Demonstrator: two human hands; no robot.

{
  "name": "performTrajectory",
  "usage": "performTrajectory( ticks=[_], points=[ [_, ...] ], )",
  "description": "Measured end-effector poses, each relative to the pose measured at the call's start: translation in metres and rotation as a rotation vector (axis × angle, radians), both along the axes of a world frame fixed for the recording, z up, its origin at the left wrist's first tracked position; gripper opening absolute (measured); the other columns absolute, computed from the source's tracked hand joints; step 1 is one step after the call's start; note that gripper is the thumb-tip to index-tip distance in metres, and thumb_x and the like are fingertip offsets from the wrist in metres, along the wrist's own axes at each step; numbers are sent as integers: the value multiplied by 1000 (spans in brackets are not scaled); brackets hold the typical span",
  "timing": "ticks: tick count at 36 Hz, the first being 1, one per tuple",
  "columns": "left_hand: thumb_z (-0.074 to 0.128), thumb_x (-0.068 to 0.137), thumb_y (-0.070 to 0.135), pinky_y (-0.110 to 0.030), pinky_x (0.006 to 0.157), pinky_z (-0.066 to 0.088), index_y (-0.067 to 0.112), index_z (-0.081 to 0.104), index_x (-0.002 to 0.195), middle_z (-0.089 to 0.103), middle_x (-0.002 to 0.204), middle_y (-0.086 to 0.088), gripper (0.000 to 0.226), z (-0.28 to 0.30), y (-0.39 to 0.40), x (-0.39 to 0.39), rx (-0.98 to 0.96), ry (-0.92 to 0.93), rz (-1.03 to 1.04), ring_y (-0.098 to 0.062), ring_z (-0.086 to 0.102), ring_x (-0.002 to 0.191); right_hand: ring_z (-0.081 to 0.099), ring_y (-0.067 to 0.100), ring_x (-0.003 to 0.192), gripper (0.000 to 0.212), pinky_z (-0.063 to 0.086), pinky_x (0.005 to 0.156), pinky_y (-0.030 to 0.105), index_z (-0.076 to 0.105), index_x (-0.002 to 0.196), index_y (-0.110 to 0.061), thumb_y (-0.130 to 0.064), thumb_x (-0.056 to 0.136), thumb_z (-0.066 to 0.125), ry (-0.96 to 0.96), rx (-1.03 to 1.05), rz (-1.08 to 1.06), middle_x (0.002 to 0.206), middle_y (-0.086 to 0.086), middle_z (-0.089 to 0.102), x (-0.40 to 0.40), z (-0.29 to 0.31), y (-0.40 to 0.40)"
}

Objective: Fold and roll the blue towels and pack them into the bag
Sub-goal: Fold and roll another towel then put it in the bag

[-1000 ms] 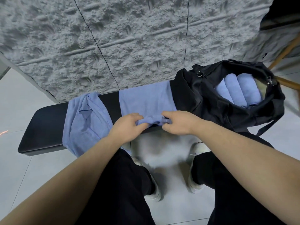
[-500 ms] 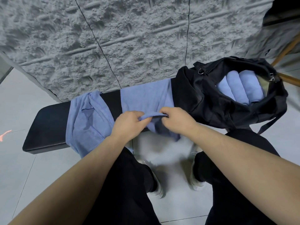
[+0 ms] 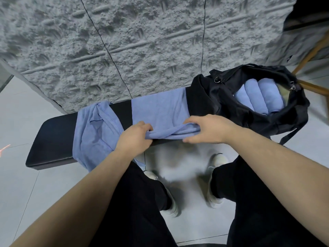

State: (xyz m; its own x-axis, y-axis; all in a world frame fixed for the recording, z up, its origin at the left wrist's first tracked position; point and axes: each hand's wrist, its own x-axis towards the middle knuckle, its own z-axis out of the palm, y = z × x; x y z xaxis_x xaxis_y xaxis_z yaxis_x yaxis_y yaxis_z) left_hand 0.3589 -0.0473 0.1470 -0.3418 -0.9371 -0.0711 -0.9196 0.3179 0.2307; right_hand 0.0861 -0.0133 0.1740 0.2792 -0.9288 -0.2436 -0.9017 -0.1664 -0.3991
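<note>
Since a moment ago the hands have spread apart, widening the rolled near edge of the towel (image 3: 158, 111) at mid-frame on the surface (image 3: 53, 138). The left hand (image 3: 134, 138) and right hand (image 3: 207, 128) each grip that roll, fingers curled round it. It looks light, soft and limp, best held at both ends; the bag (image 3: 210, 102) sits at the right.

1. No readable text, labels, brands, numbers or signs in the head view.
2. Black bag (image 3: 256, 111): plain fabric, metal ring and a buckle only, no lettering resolvable.
3. Blue towels (image 3: 158, 111): plain, no tags or print visible.
4. Wall (image 3: 124, 41): relief texture only, no signage.
</note>
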Motion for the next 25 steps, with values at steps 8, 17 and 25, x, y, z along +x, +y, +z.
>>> performTrajectory(
  ticks=[8, 17, 25],
  points=[
    [54, 75, 7, -36, 62, 38, 12, 50, 71, 52, 71, -2, 7, 3, 3, 8, -167, 60, -101, -32, 51, 73, 47, 19, 67, 29, 32, 57, 31, 41, 70, -19, -30, 96, 46, 175, -96, 45, 73, -4, 47, -13, -6, 9],
    [38, 63, -7, -42, 79, 49, 3, 66, 101, 65, 97, -10, 48, 5, 4, 3, -84, 201, -122, -30, 58, 94, 35, 19, 65, 21, 24, 55, 31, 41, 81, -14, 7, 78, 43, -216, -132, -42, 67, -2, 39, -6, -3, 10],
    [44, 70, -10, -45, 67, 44, 0, 59, 89, 55, 83, -10, 26, 5, 4, -4, -19, 131, -96, -34, 53, 80, 51, 9, 68, 30, 40, 61, 25, 54, 108, -34, -14, 87, 47, -293, -67, -69, 78, -8, 57, -2, -3, 10]
  ],
)
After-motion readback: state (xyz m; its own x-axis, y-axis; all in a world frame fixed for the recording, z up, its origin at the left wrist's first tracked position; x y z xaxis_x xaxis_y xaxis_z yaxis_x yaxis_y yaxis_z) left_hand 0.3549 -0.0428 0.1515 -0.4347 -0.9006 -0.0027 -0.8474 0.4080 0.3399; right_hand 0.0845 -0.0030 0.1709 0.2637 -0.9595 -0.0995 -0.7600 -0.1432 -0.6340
